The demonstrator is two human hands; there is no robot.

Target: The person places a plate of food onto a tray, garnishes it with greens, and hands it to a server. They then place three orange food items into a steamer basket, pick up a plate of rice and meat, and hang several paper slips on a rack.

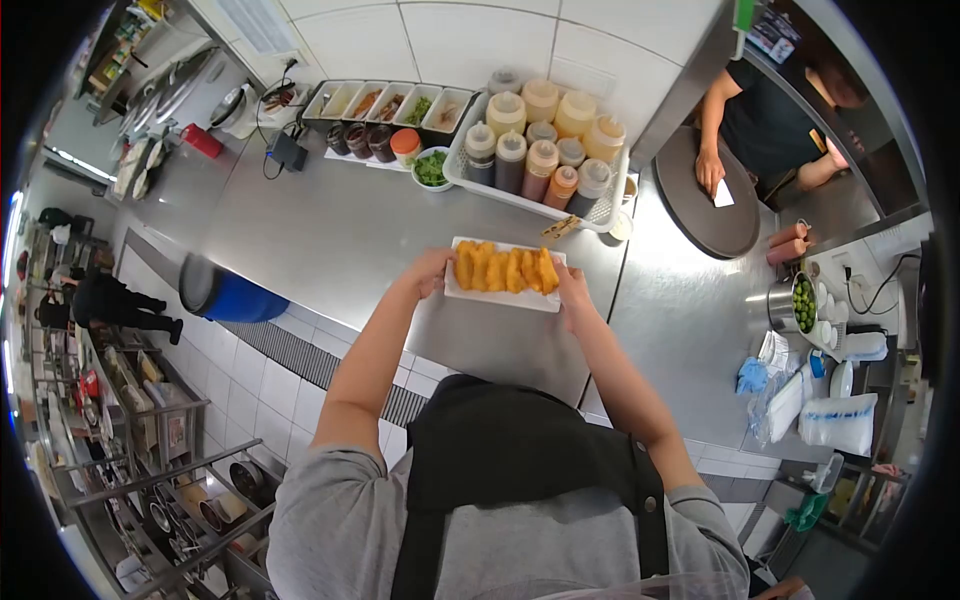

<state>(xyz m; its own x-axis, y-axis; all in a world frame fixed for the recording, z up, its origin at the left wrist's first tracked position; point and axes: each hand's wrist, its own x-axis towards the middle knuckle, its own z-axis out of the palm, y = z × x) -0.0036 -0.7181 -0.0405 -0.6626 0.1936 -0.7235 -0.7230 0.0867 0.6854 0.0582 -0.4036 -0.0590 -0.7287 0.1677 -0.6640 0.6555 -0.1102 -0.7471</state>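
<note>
A white rectangular plate [500,298] is held level over the steel counter [330,215], with a row of golden fried pieces [495,268] lying across it. My left hand [432,272] grips the plate's left end, and my right hand [570,288] grips its right end. Just beyond the plate's upper right corner is a small brown tag with markings [560,228]. A white basket [535,205] full of squeeze bottles stands behind the plate. To the basket's left is a bowl of green herbs [432,168].
Topping trays [390,105] and small jars [370,143] line the back wall. At the right, a co-worker's hand [711,170] holds a white paper over a round dark tray [690,215]. A blue bin [245,298] stands left of the counter; a pot of limes [790,303] is far right.
</note>
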